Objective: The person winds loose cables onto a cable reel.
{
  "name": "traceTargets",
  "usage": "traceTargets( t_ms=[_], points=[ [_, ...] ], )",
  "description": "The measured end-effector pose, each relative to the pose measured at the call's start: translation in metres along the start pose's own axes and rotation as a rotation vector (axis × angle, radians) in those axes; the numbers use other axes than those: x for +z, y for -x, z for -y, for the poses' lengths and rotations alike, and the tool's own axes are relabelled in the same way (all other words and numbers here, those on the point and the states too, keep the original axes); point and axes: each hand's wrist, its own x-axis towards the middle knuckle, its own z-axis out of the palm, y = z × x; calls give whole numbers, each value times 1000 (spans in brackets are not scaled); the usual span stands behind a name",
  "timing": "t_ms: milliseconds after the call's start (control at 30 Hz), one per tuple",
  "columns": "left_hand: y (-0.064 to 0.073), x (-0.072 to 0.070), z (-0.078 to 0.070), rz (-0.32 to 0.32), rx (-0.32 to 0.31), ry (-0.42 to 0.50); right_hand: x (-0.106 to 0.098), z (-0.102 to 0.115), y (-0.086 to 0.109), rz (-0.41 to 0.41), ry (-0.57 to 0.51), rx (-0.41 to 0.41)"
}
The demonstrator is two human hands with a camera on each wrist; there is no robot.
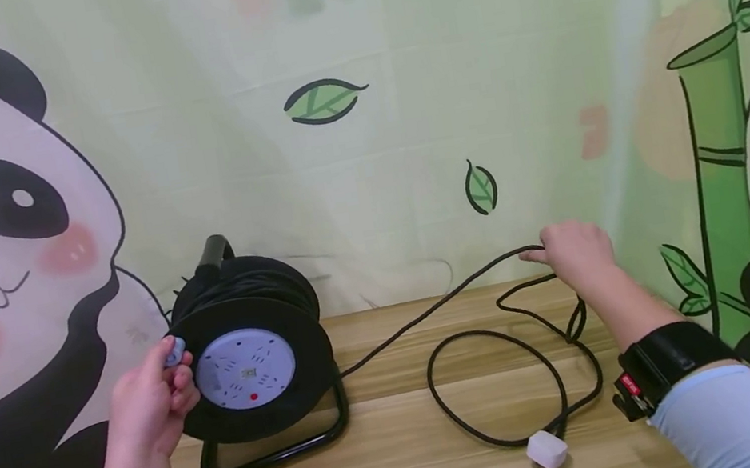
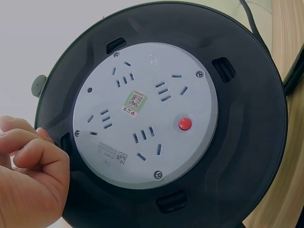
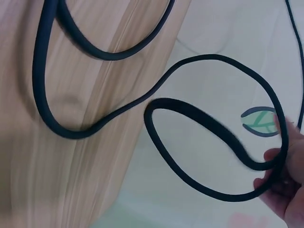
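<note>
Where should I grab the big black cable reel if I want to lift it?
Probably by its handle, coming from above and curling round it. It sticks up at the top of the cable reel, which stands upright on a bent bar.

Left, a black round plastic cable reel point(image 1: 312, 357) with pale blue-grey disc panel point(image 1: 219, 370), round red button point(image 2: 185, 124); right, black slim cord point(image 3: 39, 80), white blocky plug point(image 1: 547, 449); tan wood-grained tabletop point(image 1: 395, 445); far, pale-green panda-and-leaf-patterned cloth backdrop point(image 1: 424, 24)
</note>
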Motion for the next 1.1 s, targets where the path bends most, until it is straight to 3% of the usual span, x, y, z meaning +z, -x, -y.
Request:
traceTargets(
  t_ms=[233, 367, 467, 600, 733, 933, 1100],
  points=[
    [-1, 0, 1, 5, 2, -5, -4, 1, 2, 13, 25, 15],
    [0, 0, 1, -3, -2, -15, -2, -4, 2, 19, 7, -65],
    [0, 0, 0, -10, -7, -8, -1, -10, 3, 85, -19, -135],
    [0, 1, -2, -14, -11, 7, 1, -15, 3, 210, -208, -197],
    [0, 2, -3, -9, -11, 4, 3, -16, 2, 262, -402, -208],
    [0, 3, -3, 0, -4, -16, 1, -16, 4, 213, -454, -237],
    [0, 1, -2, 5, -7, -15, -4, -16, 9, 257, -535, -217]
  ],
)
